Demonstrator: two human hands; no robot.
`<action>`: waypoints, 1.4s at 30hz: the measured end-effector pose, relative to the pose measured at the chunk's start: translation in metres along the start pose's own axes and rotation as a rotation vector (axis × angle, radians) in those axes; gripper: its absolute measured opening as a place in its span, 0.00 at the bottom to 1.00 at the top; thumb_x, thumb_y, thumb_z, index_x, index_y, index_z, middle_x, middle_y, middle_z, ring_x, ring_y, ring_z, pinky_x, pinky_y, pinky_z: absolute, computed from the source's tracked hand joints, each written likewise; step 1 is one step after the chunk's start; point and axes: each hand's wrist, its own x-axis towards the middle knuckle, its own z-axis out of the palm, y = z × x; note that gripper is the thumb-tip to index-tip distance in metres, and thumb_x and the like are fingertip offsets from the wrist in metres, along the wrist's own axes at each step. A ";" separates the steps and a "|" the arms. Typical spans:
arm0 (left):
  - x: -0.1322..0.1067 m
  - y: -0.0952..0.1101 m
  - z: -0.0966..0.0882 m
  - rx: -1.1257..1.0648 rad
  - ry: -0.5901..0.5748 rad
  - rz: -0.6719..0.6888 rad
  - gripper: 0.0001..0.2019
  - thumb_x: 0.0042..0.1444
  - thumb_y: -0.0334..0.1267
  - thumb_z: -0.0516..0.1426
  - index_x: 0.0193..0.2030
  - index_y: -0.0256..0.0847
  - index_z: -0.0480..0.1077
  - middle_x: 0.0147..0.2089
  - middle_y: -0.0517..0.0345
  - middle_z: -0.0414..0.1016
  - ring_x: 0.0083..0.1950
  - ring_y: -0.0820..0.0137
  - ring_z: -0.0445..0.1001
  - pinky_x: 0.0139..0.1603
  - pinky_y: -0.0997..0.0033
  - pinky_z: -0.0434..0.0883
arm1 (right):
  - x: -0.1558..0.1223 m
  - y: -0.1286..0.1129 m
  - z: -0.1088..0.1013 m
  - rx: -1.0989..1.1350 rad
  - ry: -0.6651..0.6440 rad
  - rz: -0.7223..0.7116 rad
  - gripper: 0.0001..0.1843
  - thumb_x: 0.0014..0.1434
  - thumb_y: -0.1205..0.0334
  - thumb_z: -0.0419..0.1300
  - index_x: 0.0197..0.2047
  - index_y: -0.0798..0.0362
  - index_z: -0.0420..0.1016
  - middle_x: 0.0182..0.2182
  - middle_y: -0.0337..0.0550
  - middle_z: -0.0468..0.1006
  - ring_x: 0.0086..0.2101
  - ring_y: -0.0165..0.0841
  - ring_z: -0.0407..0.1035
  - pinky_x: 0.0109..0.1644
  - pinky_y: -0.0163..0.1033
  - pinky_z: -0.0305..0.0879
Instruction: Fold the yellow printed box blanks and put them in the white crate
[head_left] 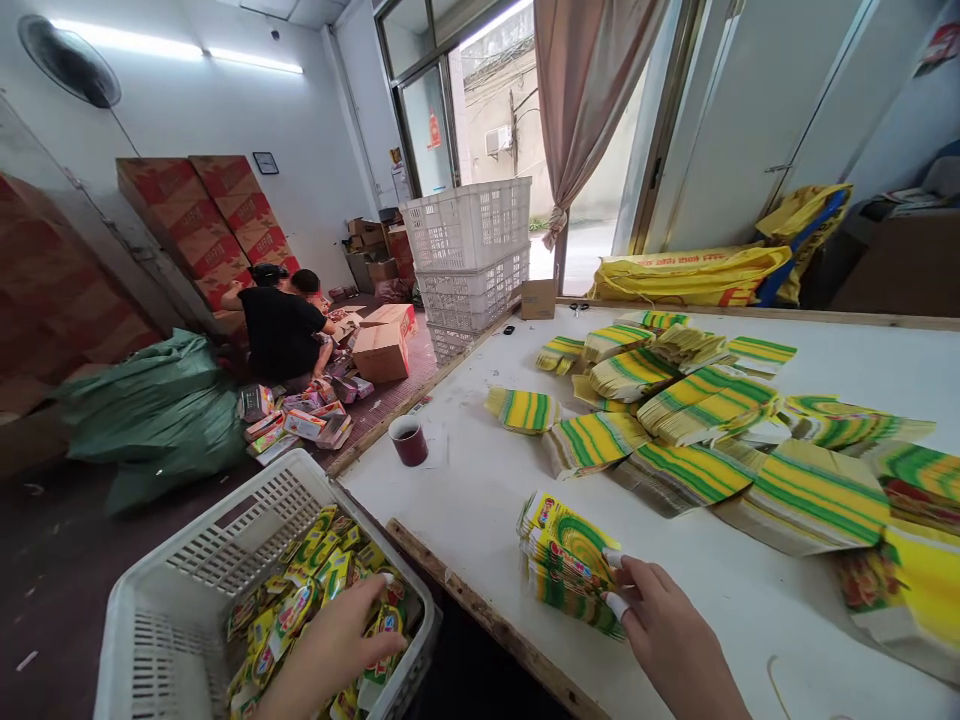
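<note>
My left hand (341,640) reaches down into a white plastic basket (195,590) full of small yellow-green packets (315,570); its fingers curl over the packets, and I cannot see whether one is held. My right hand (660,630) rests on the white table (480,480), fingers pinched on the edge of a stack of yellow-green printed bags (566,560) near the table's front edge.
Several fanned stacks of flat striped bags (705,430) cover the table's right half. A dark red cup (409,440) stands near the left edge. White crates (469,260) are stacked beyond. Two people (281,325) sit on the floor among boxes and a green sack (157,410).
</note>
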 end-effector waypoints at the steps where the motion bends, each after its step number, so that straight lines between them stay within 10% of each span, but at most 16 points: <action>1: 0.002 0.010 0.005 -0.041 -0.064 0.036 0.25 0.44 0.40 0.64 0.52 0.39 0.74 0.53 0.50 0.80 0.55 0.55 0.76 0.56 0.62 0.70 | 0.001 -0.003 -0.002 0.037 -0.003 0.024 0.16 0.53 0.65 0.48 0.45 0.48 0.67 0.37 0.45 0.78 0.39 0.40 0.76 0.39 0.43 0.72; 6: 0.013 0.064 0.032 -0.411 -0.352 0.265 0.26 0.45 0.47 0.67 0.51 0.40 0.72 0.52 0.48 0.78 0.52 0.57 0.74 0.55 0.58 0.68 | 0.001 -0.041 -0.022 0.300 0.123 0.263 0.14 0.52 0.60 0.48 0.43 0.46 0.63 0.33 0.39 0.76 0.35 0.37 0.75 0.39 0.41 0.69; 11: 0.016 0.122 0.075 -1.285 -0.373 0.483 0.43 0.36 0.62 0.68 0.58 0.43 0.67 0.56 0.44 0.73 0.53 0.55 0.72 0.52 0.57 0.69 | -0.013 -0.086 -0.026 0.717 0.048 0.202 0.12 0.51 0.58 0.57 0.41 0.45 0.65 0.27 0.32 0.70 0.29 0.32 0.69 0.35 0.35 0.66; 18: 0.006 0.188 0.083 -2.107 -0.226 0.271 0.27 0.44 0.66 0.61 0.33 0.41 0.78 0.33 0.52 0.79 0.41 0.56 0.78 0.49 0.55 0.73 | -0.024 -0.099 -0.008 1.131 -0.109 0.075 0.17 0.59 0.56 0.62 0.50 0.42 0.65 0.39 0.39 0.75 0.38 0.33 0.70 0.42 0.35 0.67; 22: 0.006 0.194 0.080 -2.037 -0.168 0.289 0.30 0.39 0.71 0.60 0.29 0.42 0.76 0.32 0.50 0.78 0.43 0.52 0.77 0.47 0.55 0.74 | -0.018 -0.095 -0.005 1.186 -0.306 0.004 0.15 0.62 0.53 0.59 0.51 0.42 0.64 0.43 0.42 0.75 0.42 0.35 0.70 0.43 0.37 0.68; 29: 0.015 0.172 0.094 -1.718 -0.297 0.404 0.46 0.27 0.72 0.65 0.53 0.48 0.72 0.43 0.51 0.78 0.48 0.53 0.75 0.48 0.58 0.73 | -0.019 -0.092 -0.006 1.029 0.013 0.186 0.20 0.59 0.45 0.61 0.51 0.43 0.65 0.31 0.36 0.73 0.30 0.31 0.68 0.35 0.33 0.67; 36: 0.023 0.163 0.075 -1.645 -0.082 0.332 0.15 0.36 0.46 0.73 0.30 0.44 0.79 0.28 0.63 0.80 0.31 0.70 0.75 0.36 0.73 0.72 | -0.016 -0.056 -0.021 0.792 -0.147 -0.118 0.15 0.64 0.57 0.55 0.54 0.43 0.69 0.41 0.43 0.80 0.40 0.36 0.76 0.44 0.36 0.74; 42: 0.015 0.160 0.054 -1.413 -0.330 0.500 0.12 0.45 0.43 0.70 0.38 0.43 0.82 0.39 0.57 0.84 0.43 0.61 0.79 0.47 0.66 0.74 | -0.012 -0.050 -0.027 0.618 0.056 -0.106 0.12 0.63 0.57 0.54 0.48 0.47 0.75 0.36 0.41 0.82 0.31 0.33 0.77 0.34 0.30 0.74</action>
